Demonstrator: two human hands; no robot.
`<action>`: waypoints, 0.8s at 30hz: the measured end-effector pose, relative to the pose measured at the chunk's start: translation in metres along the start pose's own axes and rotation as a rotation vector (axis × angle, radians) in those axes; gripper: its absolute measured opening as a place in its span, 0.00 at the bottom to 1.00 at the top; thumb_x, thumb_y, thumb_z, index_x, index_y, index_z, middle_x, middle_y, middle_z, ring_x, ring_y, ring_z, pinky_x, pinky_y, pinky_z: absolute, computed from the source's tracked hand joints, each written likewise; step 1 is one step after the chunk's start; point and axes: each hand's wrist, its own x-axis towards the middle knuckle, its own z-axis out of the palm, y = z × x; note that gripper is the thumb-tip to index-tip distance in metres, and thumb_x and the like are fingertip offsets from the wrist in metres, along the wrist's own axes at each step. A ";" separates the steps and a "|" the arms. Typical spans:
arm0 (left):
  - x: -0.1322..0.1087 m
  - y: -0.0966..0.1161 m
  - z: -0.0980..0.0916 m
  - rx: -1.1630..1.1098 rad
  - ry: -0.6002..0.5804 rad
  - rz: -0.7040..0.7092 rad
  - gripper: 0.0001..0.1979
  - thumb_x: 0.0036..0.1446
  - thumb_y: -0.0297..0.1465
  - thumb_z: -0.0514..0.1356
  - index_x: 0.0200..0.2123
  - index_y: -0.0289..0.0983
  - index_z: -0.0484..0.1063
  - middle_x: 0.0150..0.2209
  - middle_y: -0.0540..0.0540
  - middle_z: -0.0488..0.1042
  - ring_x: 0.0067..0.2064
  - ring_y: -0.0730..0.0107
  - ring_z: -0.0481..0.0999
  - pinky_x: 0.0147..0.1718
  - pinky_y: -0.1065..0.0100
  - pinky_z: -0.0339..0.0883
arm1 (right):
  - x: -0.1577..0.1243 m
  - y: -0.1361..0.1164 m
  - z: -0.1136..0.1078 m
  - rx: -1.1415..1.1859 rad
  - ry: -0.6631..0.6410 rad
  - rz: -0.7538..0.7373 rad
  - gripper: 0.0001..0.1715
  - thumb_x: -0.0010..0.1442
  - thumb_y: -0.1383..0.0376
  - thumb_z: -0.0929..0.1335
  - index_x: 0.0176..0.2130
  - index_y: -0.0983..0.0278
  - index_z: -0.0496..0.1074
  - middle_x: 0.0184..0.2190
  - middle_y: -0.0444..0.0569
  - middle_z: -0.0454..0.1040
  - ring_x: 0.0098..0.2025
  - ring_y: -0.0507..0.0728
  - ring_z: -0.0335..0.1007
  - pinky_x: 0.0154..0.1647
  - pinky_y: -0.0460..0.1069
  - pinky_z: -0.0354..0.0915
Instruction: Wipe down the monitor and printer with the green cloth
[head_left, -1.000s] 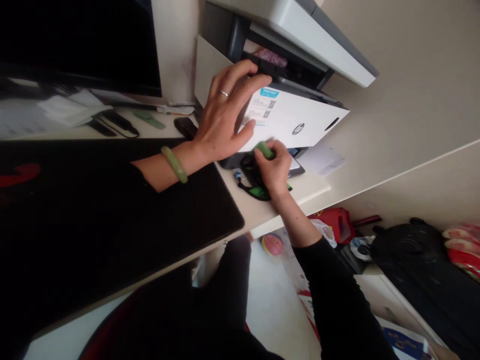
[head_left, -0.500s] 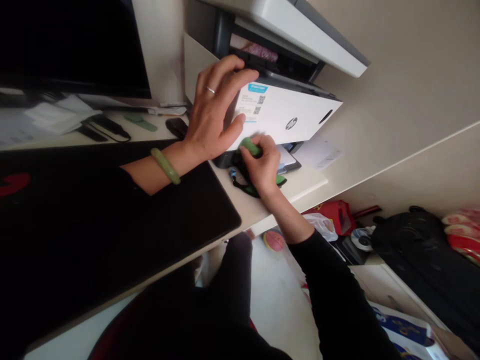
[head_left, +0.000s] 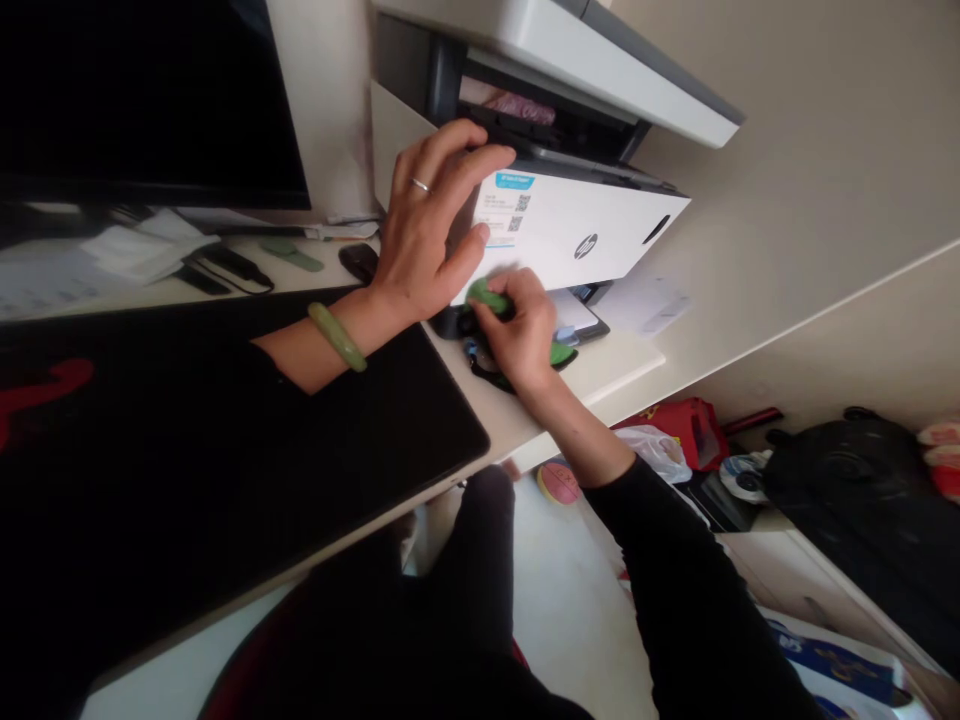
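A white HP printer (head_left: 559, 225) stands on the desk with its top part raised. My left hand (head_left: 429, 220) rests on the printer's left front corner, fingers spread, the fingertips on its upper edge. Low on the front panel, my right hand (head_left: 525, 325) pinches a bunched green cloth (head_left: 487, 294) against the white surface. Under that hand lies a green item with black edging (head_left: 564, 354), partly hidden, and I cannot make out what it is. A sticker with QR codes (head_left: 510, 208) is on the panel beside my left fingers.
A black desk mat (head_left: 360, 400) covers much of the desk, with a dark monitor (head_left: 150, 100) behind it. Papers (head_left: 150, 250) and a black mouse (head_left: 358, 262) lie along the back. On the floor at right are a ball (head_left: 559, 481), a red bag (head_left: 686, 430) and a black bag (head_left: 855, 490).
My right hand and the green cloth have shifted slightly left along the lower panel. My left hand keeps its place on the corner. The camera view has moved a little.
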 end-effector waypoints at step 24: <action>0.002 -0.004 -0.010 0.075 0.003 0.099 0.29 0.74 0.55 0.47 0.67 0.56 0.75 0.67 0.46 0.76 0.67 0.48 0.75 0.68 0.43 0.68 | 0.041 -0.029 -0.004 0.123 0.263 -0.271 0.15 0.77 0.56 0.63 0.50 0.52 0.79 0.52 0.51 0.77 0.58 0.61 0.72 0.66 0.62 0.71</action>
